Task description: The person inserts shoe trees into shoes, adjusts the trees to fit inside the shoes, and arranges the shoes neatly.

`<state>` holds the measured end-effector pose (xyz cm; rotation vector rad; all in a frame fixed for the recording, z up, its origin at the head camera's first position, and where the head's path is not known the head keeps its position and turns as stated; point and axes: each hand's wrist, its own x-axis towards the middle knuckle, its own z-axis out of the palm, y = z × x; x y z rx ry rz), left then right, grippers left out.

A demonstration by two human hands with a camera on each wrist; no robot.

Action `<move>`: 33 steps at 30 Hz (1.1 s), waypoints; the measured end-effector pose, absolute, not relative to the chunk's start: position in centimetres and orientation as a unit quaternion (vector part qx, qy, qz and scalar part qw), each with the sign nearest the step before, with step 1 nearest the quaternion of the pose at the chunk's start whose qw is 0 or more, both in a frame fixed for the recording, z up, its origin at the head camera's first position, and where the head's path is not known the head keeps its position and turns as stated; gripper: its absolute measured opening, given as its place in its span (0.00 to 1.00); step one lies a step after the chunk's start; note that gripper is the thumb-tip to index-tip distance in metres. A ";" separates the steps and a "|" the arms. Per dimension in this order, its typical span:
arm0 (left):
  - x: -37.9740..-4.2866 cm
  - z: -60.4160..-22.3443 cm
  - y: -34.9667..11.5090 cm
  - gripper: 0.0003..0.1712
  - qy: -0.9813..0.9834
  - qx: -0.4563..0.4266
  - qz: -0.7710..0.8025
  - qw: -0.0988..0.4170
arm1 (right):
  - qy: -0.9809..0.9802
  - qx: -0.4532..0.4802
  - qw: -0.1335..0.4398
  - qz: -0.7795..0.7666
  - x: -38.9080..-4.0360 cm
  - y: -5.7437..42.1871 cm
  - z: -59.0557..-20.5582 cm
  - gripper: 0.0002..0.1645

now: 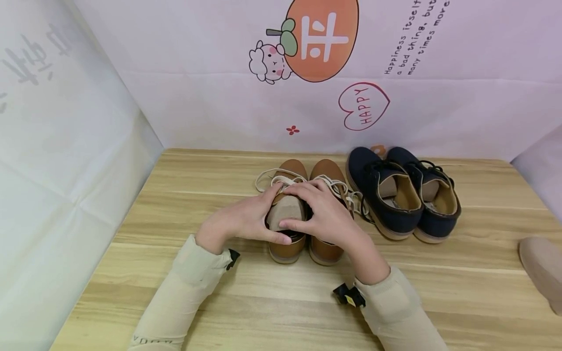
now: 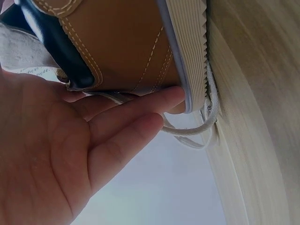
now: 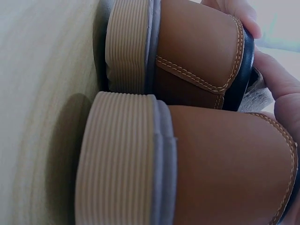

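In the middle of the table stands a pair of brown lace-up shoes, toes pointing away from me. A grey-beige shoe tree [image 1: 286,210] sits in the opening of the left brown shoe [image 1: 286,252]. My left hand [image 1: 246,218] spans that opening from the left, thumb at the heel collar and fingers by the tongue; its lower fingers lie along the brown side in the left wrist view. From the right, my right hand [image 1: 328,218] holds the shoe tree, its thumb on the near end. The right brown shoe [image 1: 326,252] is partly hidden under this hand.
Two navy shoes [image 1: 397,219] with black laces stand to the right, a beige filler in each. Another beige shoe tree [image 1: 543,273] lies at the table's far right. Loose white laces [image 1: 263,183] trail beside the brown shoes. Printed white cloth [image 1: 210,112] hangs behind the wooden table [image 1: 184,273].
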<state>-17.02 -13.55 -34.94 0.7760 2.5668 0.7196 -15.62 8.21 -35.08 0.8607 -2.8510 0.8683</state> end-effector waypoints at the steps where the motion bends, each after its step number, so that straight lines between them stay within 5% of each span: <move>1: -17.0 -35.0 -13.5 0.71 0.909 0.276 0.256 0.181 | -0.919 0.278 0.021 0.280 -15.6 8.2 -35.1 0.42; 33: -16.9 -34.8 -13.5 0.73 0.913 0.268 0.247 0.185 | -0.921 0.271 0.046 0.275 -15.7 7.9 -35.5 0.39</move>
